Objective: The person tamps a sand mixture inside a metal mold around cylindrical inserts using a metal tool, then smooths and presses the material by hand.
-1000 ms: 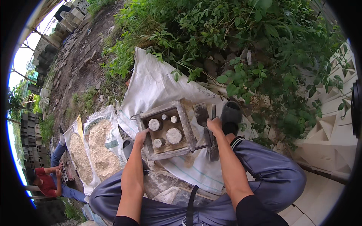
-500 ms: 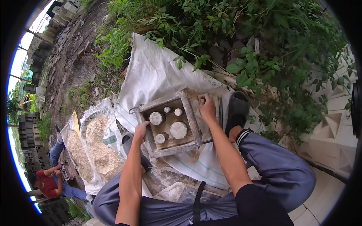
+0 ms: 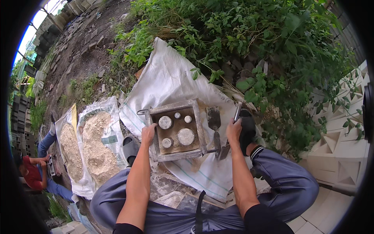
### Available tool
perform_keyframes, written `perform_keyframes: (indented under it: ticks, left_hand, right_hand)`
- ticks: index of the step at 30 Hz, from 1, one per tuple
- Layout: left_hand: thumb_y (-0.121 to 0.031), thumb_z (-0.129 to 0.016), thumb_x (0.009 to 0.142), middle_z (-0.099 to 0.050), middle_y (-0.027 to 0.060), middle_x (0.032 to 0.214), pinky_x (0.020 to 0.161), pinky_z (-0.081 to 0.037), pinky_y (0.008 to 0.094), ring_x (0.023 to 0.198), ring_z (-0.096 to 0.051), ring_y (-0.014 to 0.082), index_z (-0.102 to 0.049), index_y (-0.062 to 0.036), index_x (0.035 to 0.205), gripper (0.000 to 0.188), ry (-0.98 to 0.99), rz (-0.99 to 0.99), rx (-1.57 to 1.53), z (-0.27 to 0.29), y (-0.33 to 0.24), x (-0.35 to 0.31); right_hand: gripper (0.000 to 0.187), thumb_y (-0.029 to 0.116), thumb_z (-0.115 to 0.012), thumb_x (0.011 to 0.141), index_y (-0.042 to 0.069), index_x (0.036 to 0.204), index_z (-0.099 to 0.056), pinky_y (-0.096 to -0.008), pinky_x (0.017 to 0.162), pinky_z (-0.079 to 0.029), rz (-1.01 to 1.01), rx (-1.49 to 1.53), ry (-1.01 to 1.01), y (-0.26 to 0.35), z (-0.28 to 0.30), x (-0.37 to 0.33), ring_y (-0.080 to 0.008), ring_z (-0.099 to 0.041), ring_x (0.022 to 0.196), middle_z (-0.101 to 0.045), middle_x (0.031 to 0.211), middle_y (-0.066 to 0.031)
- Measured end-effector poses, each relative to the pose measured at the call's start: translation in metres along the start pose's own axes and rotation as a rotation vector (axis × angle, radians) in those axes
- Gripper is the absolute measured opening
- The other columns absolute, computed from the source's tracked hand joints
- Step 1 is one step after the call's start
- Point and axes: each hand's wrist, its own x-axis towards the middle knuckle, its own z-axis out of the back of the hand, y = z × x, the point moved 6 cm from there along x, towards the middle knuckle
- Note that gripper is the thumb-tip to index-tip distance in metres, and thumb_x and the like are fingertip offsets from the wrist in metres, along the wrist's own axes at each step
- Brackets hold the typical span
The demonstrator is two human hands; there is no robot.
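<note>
a: what differs from half a second back?

b: the right hand (image 3: 234,130) was on the right rim of the mould (image 3: 176,130). now it has come off it and sits to the right, fingers curled tight round the handle of a metal tool (image 3: 237,114), blade end pointing down toward the sack. the left hand (image 3: 148,133) has hardly shifted; it rests on the mould's left rim, fingers bent over the edge, gripping it.

a: where is the mould?

b: on the white woven sack (image 3: 171,84) spread over the ground, between the person's knees, in front of both hands.

a: what is it made of?

b: a square frame that looks like grey metal, crusted with dried cement. inside, a brownish floor with five round pale discs, two larger and three smaller. a wire loop sticks out at its top left corner.

a: anything beside it?

b: a trowel (image 3: 214,121) with a flat dark blade lies just right of the mould, on the sack. a black sandal (image 3: 247,128) is beyond the right hand. to the left, two open sacks of sand (image 3: 93,144), coarse and tan. leafy green weeds (image 3: 272,46) crowd the top. another person in a red shirt (image 3: 33,175) crouches at the far left.
</note>
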Motion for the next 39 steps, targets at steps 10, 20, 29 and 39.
perform_keyframes:
  ticks: [10,20,29,39]
  left_hand:
    - [-0.028,-0.064,0.078,-0.067,0.0173,0.085,0.065,-0.052,0.0361,0.07,-0.064,0.0255,-0.063,0.0115,0.097,0.044,0.077,0.255,-0.397,0.008,-0.022,-0.023]
    - [-0.027,-0.058,0.083,-0.069,0.0135,0.088,0.068,-0.054,0.0358,0.072,-0.067,0.0251,-0.066,0.0025,0.101,0.036,0.201,0.286,-0.39,-0.005,-0.034,-0.029]
    - [-0.028,-0.058,0.082,-0.069,0.0126,0.089,0.071,-0.053,0.036,0.075,-0.066,0.0238,-0.067,0.0009,0.101,0.036,0.196,0.347,-0.297,0.002,-0.025,-0.025]
    - [-0.025,-0.06,0.079,-0.069,0.0139,0.091,0.072,-0.054,0.0377,0.076,-0.066,0.025,-0.066,0.0018,0.101,0.035,0.191,0.422,-0.384,0.003,-0.01,-0.026]
  right_hand:
    - [0.034,0.033,-0.059,0.095,0.001,0.089,-0.049,-0.0329,0.042,-0.037,-0.332,1.298,-0.312,0.037,0.051,0.098,-0.0173,-0.052,0.052,-0.056,0.069,-0.009]
    - [0.022,0.014,-0.06,0.09,-0.004,0.101,-0.055,-0.0389,0.05,-0.048,-0.461,1.238,-0.584,-0.04,-0.071,0.124,-0.0226,-0.061,0.071,-0.064,0.093,-0.0168]
    - [0.016,0.013,-0.061,0.088,0.002,0.099,-0.056,-0.0295,0.04,-0.041,-0.51,1.288,-0.438,-0.049,0.007,0.165,-0.0181,-0.06,0.065,-0.062,0.095,-0.0109]
    - [0.033,0.012,-0.048,0.093,-0.009,0.117,-0.049,-0.0361,0.06,-0.059,-0.662,1.05,-0.393,-0.002,-0.068,0.103,-0.0251,-0.063,0.077,-0.061,0.106,-0.0173]
